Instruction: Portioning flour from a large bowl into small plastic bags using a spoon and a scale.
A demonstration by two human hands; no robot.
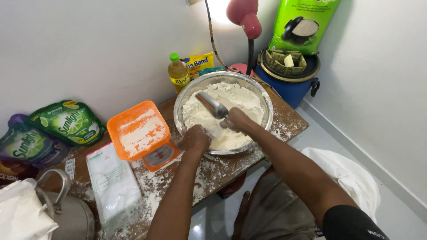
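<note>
A wide steel bowl (265, 100) full of white flour (231, 100) stands on a floury wooden table (291, 122). My right hand (235, 120) is inside the bowl, shut on the handle of a metal scoop (211, 105) that points up and left over the flour. At the bowl's near-left rim, my left hand (195, 138) grips the edge, dusted with flour.
An orange kitchen scale (141, 133) with flour in its tray sits left of the bowl. A white plastic packet (113, 186), green pouches (69, 122), an oil bottle (178, 73), a metal pot (66, 213) and a blue bucket (291, 82) surround the table. White cloth (351, 178) lies on the floor.
</note>
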